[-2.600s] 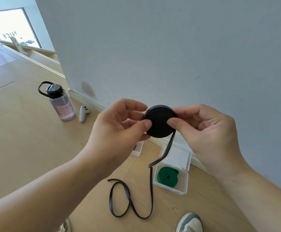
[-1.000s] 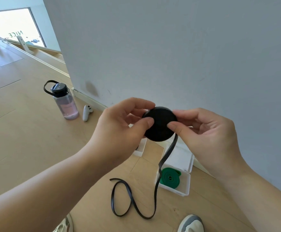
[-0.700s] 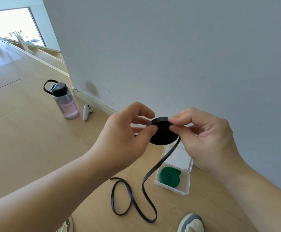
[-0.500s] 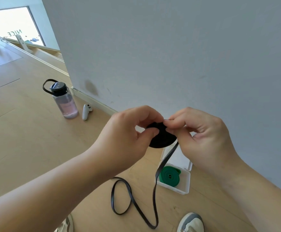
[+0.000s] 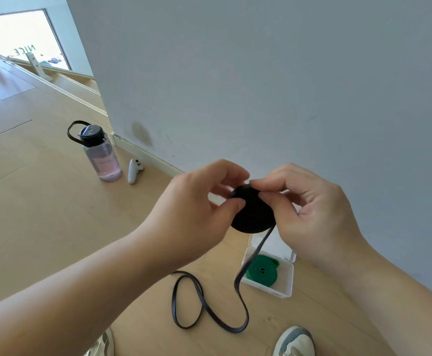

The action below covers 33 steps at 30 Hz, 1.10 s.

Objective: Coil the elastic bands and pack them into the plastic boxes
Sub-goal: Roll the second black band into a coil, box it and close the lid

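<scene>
Pale wood floor [image 5: 42, 214] is running under everything and meeting a white wall [image 5: 261, 86] just beyond my hands.

- Left hand [image 5: 194, 214]: I am pinching the left edge of the black band coil [image 5: 253, 214] between thumb and curled fingers.
- Right hand [image 5: 312, 209]: I am pinching the top right edge of the same coil, fingers curled round it.
- Loose tail [image 5: 202, 307]: it is hanging from the coil's lower right, crossing in front of the box and lying in a loop on the floor below my hands.
- Plastic box [image 5: 271, 289]: it is sitting on the floor below my right hand, against the wall, with its lid [image 5: 279, 249] lying open behind it and partly hidden by my hand and the coil.
- Green band [image 5: 262, 271]: it is lying coiled inside that box.
- Water bottle [image 5: 101, 155]: it is standing upright well to the left of my left hand, by the wall's corner.
- White controller [image 5: 134, 170]: it is lying just beside the bottle, on the side nearer my hands.
- Shoe [image 5: 294, 341]: it is showing at the bottom edge, below my right forearm.
- Bright window [image 5: 22, 42]: it is glowing far off to the upper left.
</scene>
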{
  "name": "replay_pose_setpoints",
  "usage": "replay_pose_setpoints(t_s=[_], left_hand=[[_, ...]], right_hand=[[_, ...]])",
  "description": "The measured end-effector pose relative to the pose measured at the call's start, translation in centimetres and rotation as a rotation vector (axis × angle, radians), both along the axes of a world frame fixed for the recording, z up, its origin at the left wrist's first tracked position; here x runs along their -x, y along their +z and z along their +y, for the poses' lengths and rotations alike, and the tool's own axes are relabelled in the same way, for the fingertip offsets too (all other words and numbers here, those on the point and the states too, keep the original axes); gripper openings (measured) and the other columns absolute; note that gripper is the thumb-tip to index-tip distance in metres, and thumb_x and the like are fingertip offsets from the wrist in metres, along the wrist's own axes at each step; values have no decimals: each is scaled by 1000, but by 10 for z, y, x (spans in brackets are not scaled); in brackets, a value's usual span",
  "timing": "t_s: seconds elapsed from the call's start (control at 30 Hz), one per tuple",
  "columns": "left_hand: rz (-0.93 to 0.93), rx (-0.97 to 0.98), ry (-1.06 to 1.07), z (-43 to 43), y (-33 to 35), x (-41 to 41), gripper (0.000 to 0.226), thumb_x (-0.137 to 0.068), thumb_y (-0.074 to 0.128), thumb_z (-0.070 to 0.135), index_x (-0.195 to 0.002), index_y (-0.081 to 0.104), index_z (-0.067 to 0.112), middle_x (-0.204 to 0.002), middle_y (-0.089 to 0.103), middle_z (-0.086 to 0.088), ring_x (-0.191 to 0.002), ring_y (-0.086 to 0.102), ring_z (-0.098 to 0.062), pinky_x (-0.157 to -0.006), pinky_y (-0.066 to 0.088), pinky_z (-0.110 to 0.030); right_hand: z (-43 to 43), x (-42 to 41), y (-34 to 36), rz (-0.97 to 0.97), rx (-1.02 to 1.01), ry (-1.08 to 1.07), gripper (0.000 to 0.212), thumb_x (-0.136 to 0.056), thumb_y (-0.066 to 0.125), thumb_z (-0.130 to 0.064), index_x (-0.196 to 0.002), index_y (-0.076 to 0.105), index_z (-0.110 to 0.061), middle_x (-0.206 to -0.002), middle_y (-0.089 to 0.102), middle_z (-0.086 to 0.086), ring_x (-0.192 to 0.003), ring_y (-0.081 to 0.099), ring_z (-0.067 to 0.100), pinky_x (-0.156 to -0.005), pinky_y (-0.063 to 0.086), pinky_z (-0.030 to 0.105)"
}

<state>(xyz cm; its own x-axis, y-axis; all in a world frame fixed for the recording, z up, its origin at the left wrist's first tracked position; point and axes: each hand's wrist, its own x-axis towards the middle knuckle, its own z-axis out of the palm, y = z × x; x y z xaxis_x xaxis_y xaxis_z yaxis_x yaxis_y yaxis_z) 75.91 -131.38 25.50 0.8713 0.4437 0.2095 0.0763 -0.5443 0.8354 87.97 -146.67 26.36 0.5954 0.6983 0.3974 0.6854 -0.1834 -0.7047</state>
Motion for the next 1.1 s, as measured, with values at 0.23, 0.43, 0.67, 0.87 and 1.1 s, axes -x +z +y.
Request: replay_pose_setpoints(t_s=[0.23, 0.43, 0.67, 0.87, 1.1], left_hand=[[-71, 249, 126, 6, 3, -5, 33, -89, 77, 6, -102, 71, 36, -92, 74, 7, -91, 74, -10, -78, 63, -30], [-97, 476, 86, 3, -1, -5, 27, -89, 76, 1, -101, 71, 25, -97, 76, 1, -95, 76, -17, -76, 64, -30], [-116, -150, -21, 0, -3, -2, 28, -92, 72, 8, -111, 71, 28, -98, 71, 22, -99, 67, -3, -75, 59, -26], [-70, 189, 80, 7, 1, -4, 34, -94, 69, 3, -106, 70, 35, -95, 73, 15, -94, 72, -8, -76, 64, -33], [-27, 563, 70, 0, 3, -3, 29, -95, 69, 2, -110, 72, 26, -93, 75, 3, -91, 77, -17, -77, 66, -37]], right_hand=[[-2, 0, 6, 219, -139, -126, 24, -85, 81, -10, -97, 79, -31, -89, 78, -16, -83, 76, 7, -77, 58, 16], [-3, -3, 7, 245, -142, -130, 26, -86, 79, -3, -94, 80, -27, -88, 79, -13, -80, 74, 9, -77, 60, 21], [-2, -4, 2, -72, -76, 8, 33, -84, 71, 16, -89, 81, -15, -87, 76, -5, -87, 73, 11, -76, 55, 18], [-1, 1, 6, 165, -143, -143, 26, -82, 84, -6, -91, 79, -30, -88, 78, -20, -83, 74, 2, -76, 54, 8], [-1, -1, 7, 249, -160, -126, 22, -89, 77, -6, -91, 77, -28, -89, 78, -11, -84, 75, 11, -77, 58, 17]])
